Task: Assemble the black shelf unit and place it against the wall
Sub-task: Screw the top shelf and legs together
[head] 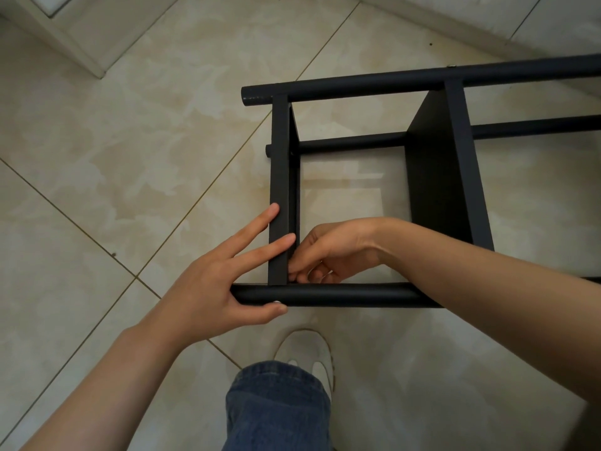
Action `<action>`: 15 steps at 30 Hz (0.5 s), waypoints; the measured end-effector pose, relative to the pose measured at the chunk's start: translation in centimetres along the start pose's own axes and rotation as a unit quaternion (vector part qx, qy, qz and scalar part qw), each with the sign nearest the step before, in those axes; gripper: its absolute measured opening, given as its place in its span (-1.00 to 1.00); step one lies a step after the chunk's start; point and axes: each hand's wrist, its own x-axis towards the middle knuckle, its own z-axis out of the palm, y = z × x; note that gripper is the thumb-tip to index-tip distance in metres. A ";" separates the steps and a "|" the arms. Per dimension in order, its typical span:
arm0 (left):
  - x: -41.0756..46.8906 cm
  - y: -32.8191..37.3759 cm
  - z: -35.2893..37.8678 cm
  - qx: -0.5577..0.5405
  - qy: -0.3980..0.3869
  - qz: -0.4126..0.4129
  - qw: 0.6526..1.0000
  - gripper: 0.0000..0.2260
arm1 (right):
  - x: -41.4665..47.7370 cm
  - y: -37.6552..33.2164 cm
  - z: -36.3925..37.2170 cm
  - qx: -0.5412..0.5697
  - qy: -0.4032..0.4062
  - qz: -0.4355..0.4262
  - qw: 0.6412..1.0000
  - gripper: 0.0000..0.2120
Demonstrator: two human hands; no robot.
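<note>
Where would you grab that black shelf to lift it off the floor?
Likely the near tube, from above on the person's side. It is round and slim enough for fingers to wrap, it lies level at the top of the shelf, and the left hand touches its end. The end panel offers only flat faces.

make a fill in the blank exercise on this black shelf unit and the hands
1. The black tubular shelf unit lies on a beige tiled ____.
2. The left hand lays straight fingers on the unit's flat black end ____.
3. The right hand, inside the frame, has its fingers ____, not straight.
4. Beside the blue denim trouser leg is a white ____.
Missing: floor; panel; curled; shoe.
</note>
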 end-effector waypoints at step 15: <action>0.0 0.0 0.0 -0.002 0.001 0.002 1.000 -0.29 | 0.3 -0.2 0.2 -0.027 -0.003 -0.007 1.000 -0.81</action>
